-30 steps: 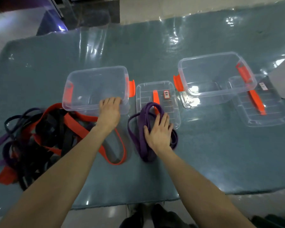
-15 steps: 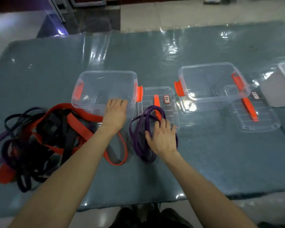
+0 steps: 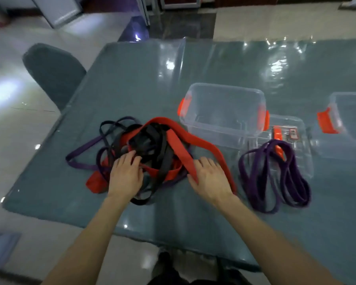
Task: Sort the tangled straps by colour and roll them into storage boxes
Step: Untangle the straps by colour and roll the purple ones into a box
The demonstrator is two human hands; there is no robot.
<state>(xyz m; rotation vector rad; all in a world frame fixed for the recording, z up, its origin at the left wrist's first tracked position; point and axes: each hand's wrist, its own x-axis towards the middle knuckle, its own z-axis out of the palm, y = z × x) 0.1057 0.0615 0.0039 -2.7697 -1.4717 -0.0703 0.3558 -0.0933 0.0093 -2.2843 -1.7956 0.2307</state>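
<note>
Head view:

- Left hand (image 3: 125, 175): fingers spread and nearly straight, laid flat on the tangled straps (image 3: 150, 145); nothing gripped.
- Right hand (image 3: 210, 179): fingers extended, resting on the red strap (image 3: 181, 155) at the near right edge of the tangle; no curl round it visible.
- Tangled straps: red, black and purple loops piled on the surface (image 3: 132, 83), just left of the storage box (image 3: 224, 88) and nearer the person.
- Purple bundle (image 3: 275, 177): already separated, lying right of the storage box and nearer the person, partly across the clear lid (image 3: 286, 122).
- Second box (image 3: 337, 112): well right of the storage box, cut off by the frame edge.
- Step in hand, as judged: freeing one red strap from the pile.
- Pin the pile with the left hand, close to where the red strap crosses the black loops.
- Pinch the red strap near its free end with the right hand and draw it low and slowly, away from the storage box.
- Stop on any snag; lift the crossing black loop clear rather than pulling harder, to avoid tightening the knot.
- Keep the drawn strap apart from the purple bundle to prevent re-tangling.
- Lay it flat beside the storage box before rolling.
</note>
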